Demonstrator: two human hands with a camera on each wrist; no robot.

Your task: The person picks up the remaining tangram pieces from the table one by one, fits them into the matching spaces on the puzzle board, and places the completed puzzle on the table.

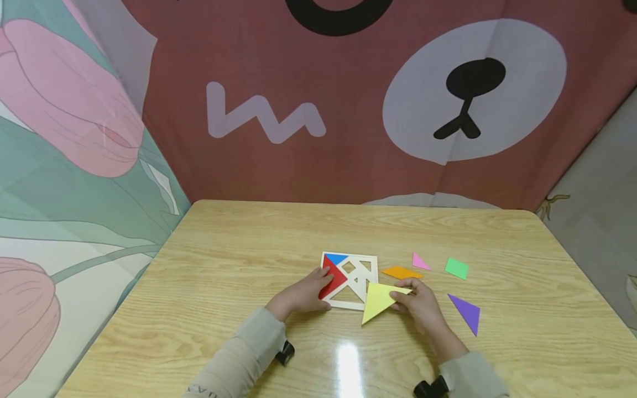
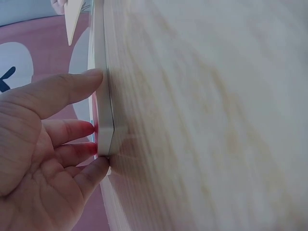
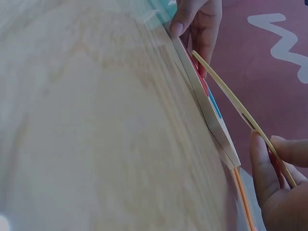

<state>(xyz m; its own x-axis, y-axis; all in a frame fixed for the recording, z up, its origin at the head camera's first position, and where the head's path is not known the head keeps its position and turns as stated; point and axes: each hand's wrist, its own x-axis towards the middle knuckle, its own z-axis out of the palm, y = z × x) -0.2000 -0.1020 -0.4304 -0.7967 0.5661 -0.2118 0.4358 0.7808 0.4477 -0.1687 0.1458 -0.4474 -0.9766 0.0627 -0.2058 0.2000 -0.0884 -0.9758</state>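
Observation:
A white tangram frame [image 1: 350,304] lies on the wooden table, with a red triangle [image 1: 334,279] and a blue triangle [image 1: 336,258] in its recesses. At the frame's left side rests my left hand [image 1: 302,293], fingers spread. Its thumb touches the frame's near edge, and two fingertips press on the red triangle, as the left wrist view shows. My right hand [image 1: 422,307] pinches a large yellow triangle [image 1: 379,299] at one corner between thumb and fingers. This triangle is tilted above the frame's near right corner, and in the right wrist view it appears edge-on, raised off the frame.
Right of the frame lie an orange parallelogram [image 1: 401,272], a small pink triangle [image 1: 419,262], a green square [image 1: 457,268] and a purple triangle [image 1: 467,313]. A printed cloth [image 1: 298,171] hangs behind the table's far edge. Both wrists wear black cameras.

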